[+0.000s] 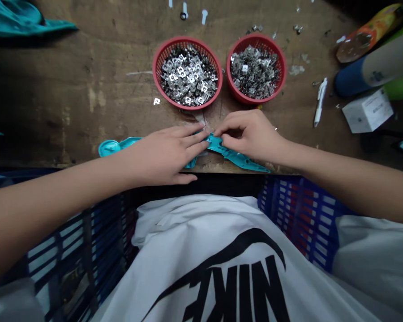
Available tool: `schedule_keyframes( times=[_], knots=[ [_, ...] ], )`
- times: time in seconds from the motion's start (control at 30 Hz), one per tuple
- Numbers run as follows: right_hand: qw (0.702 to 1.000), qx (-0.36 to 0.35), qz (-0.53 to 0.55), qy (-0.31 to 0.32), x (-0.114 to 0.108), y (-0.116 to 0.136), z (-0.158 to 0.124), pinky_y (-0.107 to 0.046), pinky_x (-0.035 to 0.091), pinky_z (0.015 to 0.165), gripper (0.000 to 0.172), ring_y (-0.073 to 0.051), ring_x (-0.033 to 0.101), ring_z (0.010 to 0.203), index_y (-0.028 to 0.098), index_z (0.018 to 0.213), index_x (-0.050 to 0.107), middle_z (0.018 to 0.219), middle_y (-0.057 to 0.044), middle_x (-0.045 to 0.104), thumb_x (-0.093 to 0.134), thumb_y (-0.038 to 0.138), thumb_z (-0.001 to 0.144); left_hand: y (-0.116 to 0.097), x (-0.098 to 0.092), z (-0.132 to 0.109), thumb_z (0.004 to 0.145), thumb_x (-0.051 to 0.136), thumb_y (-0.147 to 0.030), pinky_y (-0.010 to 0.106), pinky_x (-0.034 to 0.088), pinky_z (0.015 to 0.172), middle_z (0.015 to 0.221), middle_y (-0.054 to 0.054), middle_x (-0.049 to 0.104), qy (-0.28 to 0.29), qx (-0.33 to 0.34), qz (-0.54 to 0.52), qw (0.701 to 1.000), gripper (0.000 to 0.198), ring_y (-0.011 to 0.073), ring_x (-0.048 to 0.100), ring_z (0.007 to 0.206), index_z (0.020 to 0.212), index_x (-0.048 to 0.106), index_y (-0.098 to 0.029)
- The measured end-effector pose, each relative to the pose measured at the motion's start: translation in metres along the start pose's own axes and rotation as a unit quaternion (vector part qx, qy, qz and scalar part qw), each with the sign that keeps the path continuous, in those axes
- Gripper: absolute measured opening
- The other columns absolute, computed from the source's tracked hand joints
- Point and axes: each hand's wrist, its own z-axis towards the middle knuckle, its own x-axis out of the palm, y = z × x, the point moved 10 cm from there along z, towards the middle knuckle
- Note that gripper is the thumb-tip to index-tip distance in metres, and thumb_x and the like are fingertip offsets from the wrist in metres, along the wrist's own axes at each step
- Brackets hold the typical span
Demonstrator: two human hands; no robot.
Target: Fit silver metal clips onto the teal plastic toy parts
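Observation:
A long turquoise plastic part [241, 159] lies along the table's front edge, with a round cup-like end [109, 148] at its left. Across its middle my left hand [169, 150] rests flat, fingers stretched out and pointing right. My right hand [246, 134] bends over the part just right of those fingertips, thumb and forefinger pinched together at its surface. What the pinch holds, if anything, is hidden. Beyond my hands stand two red baskets: the left basket [157, 91] holds many flat metal clips [188, 74], the right basket [281, 85] small metal pieces [255, 71].
A white pen [320, 102], a small white box [368, 111], a blue-and-grey cylinder [351, 82] and an orange-labelled bottle [369, 33] lie at the right. Another turquoise part [23, 20] is at the far left. Blue crates [302, 219] stand below the table edge.

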Motion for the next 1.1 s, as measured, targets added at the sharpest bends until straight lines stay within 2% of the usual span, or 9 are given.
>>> schedule_keyframes(
  times=[0.1, 0.23, 0.33, 0.43, 0.57, 0.67, 0.73, 0.9, 1.1],
  knots=[
    [0.998, -0.007, 0.043, -0.044, -0.005, 0.009, -0.005, -0.039, 0.065, 0.092, 0.027, -0.025, 0.081, 0.096, 0.026, 0.121, 0.099, 0.113, -0.007, 0.094, 0.075, 0.025, 0.110, -0.002, -0.006, -0.001, 0.116, 0.088, -0.058, 0.066, 0.044, 0.163, 0.210, 0.025, 0.042, -0.017, -0.042, -0.098, 0.994, 0.105, 0.0473, 0.045, 0.197, 0.201, 0.048, -0.012],
    [0.997, -0.024, 0.013, -0.066, -0.013, 0.023, -0.012, -0.041, 0.066, 0.093, 0.028, -0.026, 0.082, 0.098, 0.027, 0.122, 0.098, 0.117, -0.008, 0.093, 0.071, 0.025, 0.114, -0.006, -0.006, -0.004, 0.120, 0.083, -0.067, 0.059, 0.055, 0.157, 0.206, 0.020, 0.052, -0.038, -0.069, -0.211, 0.974, 0.105, 0.0432, 0.061, 0.187, 0.204, 0.045, -0.018],
    [0.996, -0.040, -0.054, -0.054, -0.014, 0.031, -0.014, -0.044, 0.067, 0.099, 0.032, -0.028, 0.083, 0.104, 0.027, 0.131, 0.096, 0.120, -0.009, 0.092, 0.067, 0.025, 0.118, -0.006, -0.005, -0.006, 0.124, 0.078, -0.066, 0.058, 0.059, 0.154, 0.207, 0.016, 0.052, -0.043, -0.069, -0.233, 0.969, 0.098, 0.0417, 0.064, 0.185, 0.205, 0.043, -0.025],
    [0.992, -0.063, -0.110, -0.016, -0.008, 0.038, -0.015, -0.045, 0.067, 0.107, 0.043, -0.030, 0.085, 0.116, 0.029, 0.147, 0.094, 0.131, -0.010, 0.090, 0.061, 0.022, 0.121, -0.005, -0.009, -0.006, 0.126, 0.075, -0.061, 0.057, 0.061, 0.152, 0.204, 0.016, 0.057, -0.058, -0.068, -0.231, 0.969, 0.092, 0.0415, 0.067, 0.182, 0.205, 0.045, -0.027],
    [0.989, -0.074, -0.126, 0.015, -0.006, 0.035, -0.012, -0.049, 0.069, 0.110, 0.047, -0.032, 0.085, 0.125, 0.030, 0.153, 0.093, 0.137, -0.011, 0.089, 0.058, 0.023, 0.123, -0.005, -0.012, -0.001, 0.126, 0.072, -0.052, 0.060, 0.059, 0.153, 0.201, 0.019, 0.060, -0.068, -0.047, -0.197, 0.977, 0.084, 0.0421, 0.068, 0.182, 0.201, 0.051, -0.021],
    [0.993, -0.053, -0.099, 0.039, -0.009, 0.016, -0.004, -0.048, 0.069, 0.108, 0.038, -0.032, 0.086, 0.119, 0.030, 0.142, 0.097, 0.133, -0.011, 0.092, 0.065, 0.026, 0.123, -0.007, -0.004, 0.003, 0.122, 0.074, -0.041, 0.067, 0.043, 0.163, 0.207, 0.025, 0.048, -0.057, -0.014, -0.097, 0.994, 0.083, 0.0464, 0.046, 0.196, 0.197, 0.056, -0.011],
    [0.993, -0.047, -0.073, 0.080, -0.007, 0.003, 0.000, -0.048, 0.069, 0.107, 0.033, -0.032, 0.087, 0.116, 0.030, 0.137, 0.098, 0.131, -0.010, 0.094, 0.070, 0.026, 0.121, -0.006, 0.005, 0.004, 0.120, 0.075, -0.036, 0.070, 0.036, 0.165, 0.208, 0.027, 0.045, -0.046, -0.001, -0.031, 0.998, 0.081, 0.0487, 0.039, 0.199, 0.194, 0.061, -0.009],
    [0.986, -0.071, -0.037, 0.147, 0.007, -0.015, 0.004, -0.051, 0.067, 0.113, 0.028, -0.033, 0.088, 0.116, 0.026, 0.127, 0.099, 0.124, -0.009, 0.096, 0.072, 0.025, 0.120, -0.005, 0.017, 0.004, 0.121, 0.070, -0.030, 0.068, 0.039, 0.164, 0.205, 0.025, 0.051, -0.039, 0.016, 0.020, 0.999, 0.076, 0.0466, 0.043, 0.197, 0.194, 0.064, -0.012],
    [0.978, -0.123, -0.055, 0.161, 0.022, -0.003, 0.001, -0.056, 0.063, 0.120, 0.033, -0.034, 0.082, 0.126, 0.023, 0.123, 0.096, 0.128, -0.015, 0.094, 0.063, 0.024, 0.121, -0.003, 0.019, 0.005, 0.123, 0.063, -0.034, 0.067, 0.037, 0.166, 0.206, 0.022, 0.049, -0.032, 0.012, 0.033, 0.999, 0.077, 0.0445, 0.042, 0.198, 0.196, 0.060, -0.012]
  ],
)
